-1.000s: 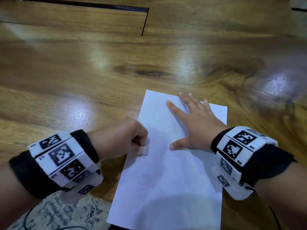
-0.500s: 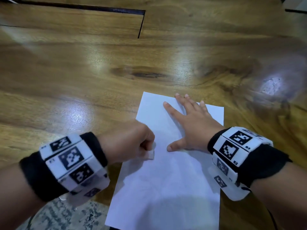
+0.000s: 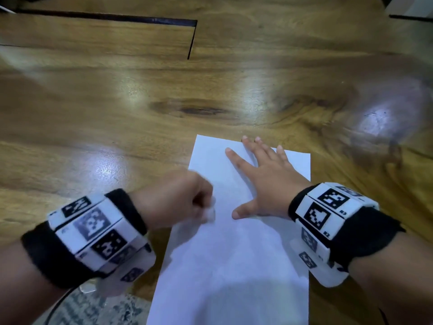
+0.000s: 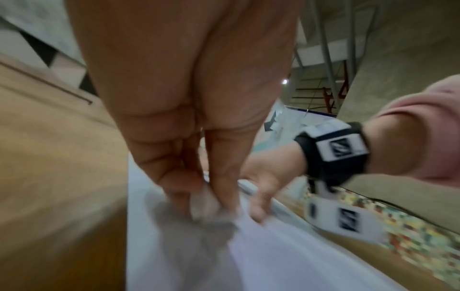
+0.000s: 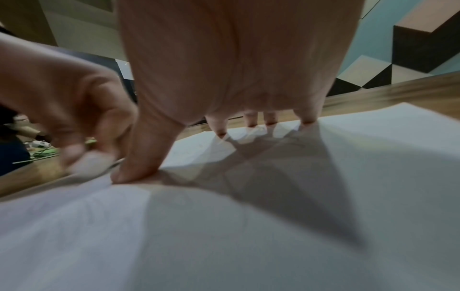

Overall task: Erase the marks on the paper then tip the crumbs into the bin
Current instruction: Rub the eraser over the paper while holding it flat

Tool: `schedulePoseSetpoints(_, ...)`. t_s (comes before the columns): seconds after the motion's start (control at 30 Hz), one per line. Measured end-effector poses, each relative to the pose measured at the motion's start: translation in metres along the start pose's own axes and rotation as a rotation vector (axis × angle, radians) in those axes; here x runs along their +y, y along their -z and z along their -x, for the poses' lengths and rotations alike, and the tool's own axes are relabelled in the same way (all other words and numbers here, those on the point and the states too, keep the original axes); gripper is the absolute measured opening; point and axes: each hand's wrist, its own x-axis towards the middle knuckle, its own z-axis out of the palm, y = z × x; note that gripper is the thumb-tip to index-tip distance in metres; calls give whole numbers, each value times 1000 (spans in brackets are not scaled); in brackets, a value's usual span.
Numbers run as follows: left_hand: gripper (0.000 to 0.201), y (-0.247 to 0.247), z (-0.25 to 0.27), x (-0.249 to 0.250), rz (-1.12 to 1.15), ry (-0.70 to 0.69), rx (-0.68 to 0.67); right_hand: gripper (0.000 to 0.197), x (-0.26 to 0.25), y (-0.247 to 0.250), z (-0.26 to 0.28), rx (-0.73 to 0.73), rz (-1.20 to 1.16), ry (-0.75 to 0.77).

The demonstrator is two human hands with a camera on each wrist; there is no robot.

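Observation:
A white sheet of paper (image 3: 234, 266) lies on the wooden table (image 3: 117, 113), running toward me. My left hand (image 3: 180, 198) is curled over the sheet's left edge and pinches a small white eraser (image 3: 209, 213), which touches the paper (image 4: 286, 256); the eraser (image 4: 204, 200) shows blurred between thumb and fingers. My right hand (image 3: 264, 179) lies flat with fingers spread on the upper part of the sheet and presses it down; the right hand (image 5: 224, 78) shows its fingertips and thumb on the paper (image 5: 248, 226). I make out no marks or crumbs. No bin is in view.
The table carries a dark slot-like gap (image 3: 192, 38) at the far side. A patterned rug or cloth (image 3: 98, 310) shows below the table's near edge at lower left. Bare wood lies left of and beyond the paper.
My left hand with the eraser has slid right along the paper's left edge, toward the right thumb. The right hand has stayed flat on the sheet.

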Motion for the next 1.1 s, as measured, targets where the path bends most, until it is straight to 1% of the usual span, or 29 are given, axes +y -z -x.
schedulePoseSetpoints(0.07, 11, 12, -19, 1, 66, 52, 187, 121, 0, -1, -1, 4, 1, 0)
schedulePoseSetpoints(0.1, 11, 15, -29, 2, 93, 73, 254, 121, 0, -1, -1, 5, -4, -1)
schedulePoseSetpoints(0.17, 15, 11, -37, 5, 84, 89, 329, 121, 1, -1, -1, 5, -13, -1)
schedulePoseSetpoints(0.23, 20, 0, -30, 6, 53, 60, 373, 121, 1, -1, -1, 5, -15, 1)
schedulePoseSetpoints(0.27, 21, -5, -21, 6, 39, 25, 368, 121, 2, -2, -1, 5, -15, 1)
schedulePoseSetpoints(0.3, 21, -10, -11, 4, 28, -9, 322, 121, 2, -2, -1, 3, -15, 1)
schedulePoseSetpoints(0.4, 21, -14, 13, -2, 14, -36, 61, 121, 2, -1, -1, 0, -11, 0)
schedulePoseSetpoints(0.43, 21, -11, 12, -4, 19, -21, 12, 121, 2, -1, -1, 0, -8, 0)
schedulePoseSetpoints(0.47, 21, -6, 7, -4, 31, -1, 21, 121, 1, -1, -1, 0, -6, 1)
schedulePoseSetpoints(0.53, 16, 5, -13, -3, 65, 45, 165, 120, 1, -2, -1, 4, -8, 0)
schedulePoseSetpoints(0.6, 12, 11, -29, 2, 51, 86, 300, 120, 1, -2, 0, 2, -10, -3)
schedulePoseSetpoints(0.67, 11, 5, -29, 3, 4, 77, 354, 120, 1, -1, 0, -4, -4, -3)
schedulePoseSetpoints(0.7, 11, 0, -20, 2, -12, 36, 340, 120, 1, -1, 0, -6, -2, -3)
schedulePoseSetpoints(0.73, 12, -7, -9, -1, -16, -15, 285, 120, 1, -1, 0, -8, -1, -2)
schedulePoseSetpoints(0.77, 15, -12, 3, -3, -15, -49, 192, 120, 1, 0, 0, -8, -1, -2)
schedulePoseSetpoints(0.83, 20, -15, 14, -5, -15, -55, 10, 121, 0, 0, 0, -9, -4, -4)
schedulePoseSetpoints(0.87, 21, -11, 12, -5, -14, -37, -26, 120, 0, 0, 0, -10, -4, -4)
schedulePoseSetpoints(0.9, 19, -6, 6, -5, -12, -21, 3, 120, 0, 0, 0, -10, -4, -4)
schedulePoseSetpoints(1.0, 11, 12, -21, -4, -17, 62, 266, 119, 0, 0, 1, -6, -8, -6)
schedulePoseSetpoints(1.03, 12, 14, -24, -5, -19, 78, 312, 119, 0, 0, 1, -6, -8, -6)
schedulePoseSetpoints(1.1, 15, 7, -16, -8, -30, 57, 330, 119, 0, 0, 1, -9, -11, -7)
